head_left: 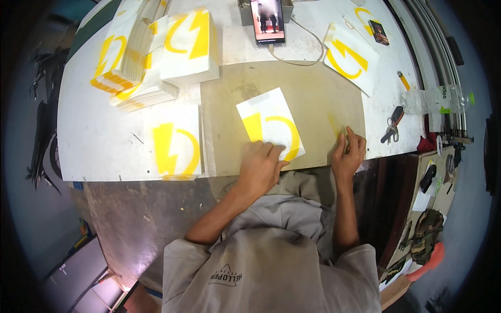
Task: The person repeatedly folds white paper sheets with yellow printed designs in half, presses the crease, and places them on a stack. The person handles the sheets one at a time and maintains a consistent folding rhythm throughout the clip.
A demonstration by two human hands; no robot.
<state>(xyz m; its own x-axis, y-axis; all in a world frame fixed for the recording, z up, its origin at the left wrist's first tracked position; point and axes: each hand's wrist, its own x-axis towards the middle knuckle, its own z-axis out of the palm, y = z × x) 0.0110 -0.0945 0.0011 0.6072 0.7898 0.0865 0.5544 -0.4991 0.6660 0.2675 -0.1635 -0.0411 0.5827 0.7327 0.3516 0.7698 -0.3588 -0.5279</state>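
A white card (270, 103) with a yellow bolt and curved shape lies tilted on the brown board (224, 83) in front of me. My left hand (260, 166) rests on the card's lower part, fingers bent over it and thumb by its lower edge. To the right, over the board's edge, my right hand (348, 154) has its thumb and forefinger close together at a thin yellow strip (334, 124), which is blurred. Left of the board lies a low pile of similar printed cards (177, 143).
Tall stacks of printed cards (190, 47) stand at the far left. A phone (269, 21) on a cable leans at the back. At the right are more cards (350, 57), a small dark box (379, 33), an orange lighter (403, 80), a plastic bottle (436, 100) and keys (392, 125).
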